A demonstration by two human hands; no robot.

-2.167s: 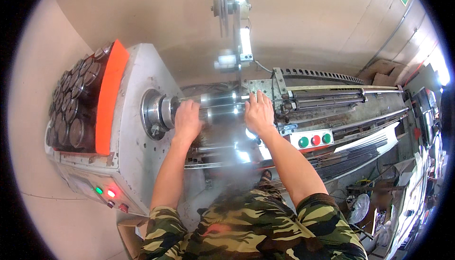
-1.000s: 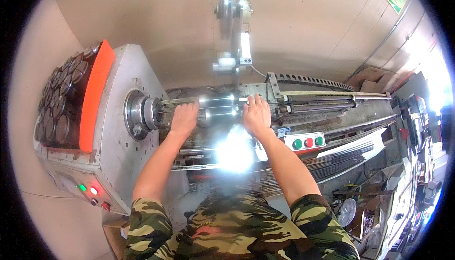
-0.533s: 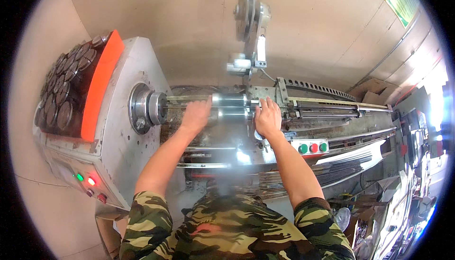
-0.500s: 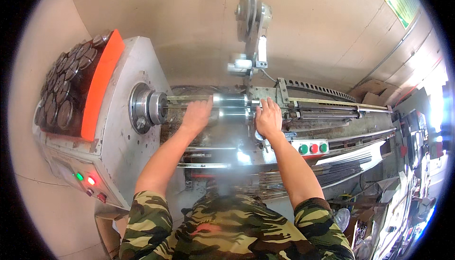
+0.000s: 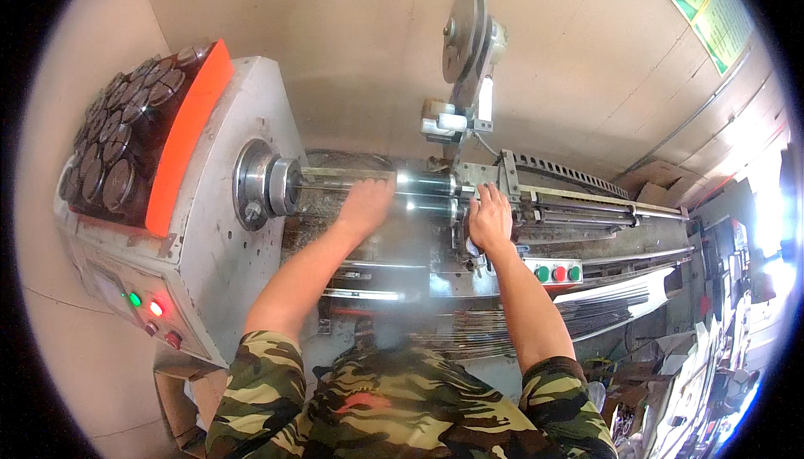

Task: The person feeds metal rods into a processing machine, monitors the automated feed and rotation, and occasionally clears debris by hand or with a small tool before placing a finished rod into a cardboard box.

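Note:
My left hand (image 5: 367, 208) is curled over a thin metal rod (image 5: 322, 184) that runs out from the round steel chuck (image 5: 287, 187) on the left. Just right of these fingers lie two shiny metal cylinders (image 5: 425, 183), one behind the other, partly blurred by a hazy patch. At the cylinders' right end my right hand (image 5: 491, 218) rests on the machine's carriage (image 5: 479, 169), with its fingers stretched out and the palm down. What lies under that palm is hidden.
The grey machine housing (image 5: 243, 124) has an orange-edged top heaped with dark discs (image 5: 117, 183). A wheel on an arm (image 5: 462, 36) rises behind the carriage. Nearer me are a button panel (image 5: 557, 273) and a bundle of thin rods (image 5: 536, 325). Clutter fills the right side.
The view has shifted a little. Both hands and the cylinders now appear slightly farther right of the chuck. My left hand remains on the rod, my right at the cylinders' right end.

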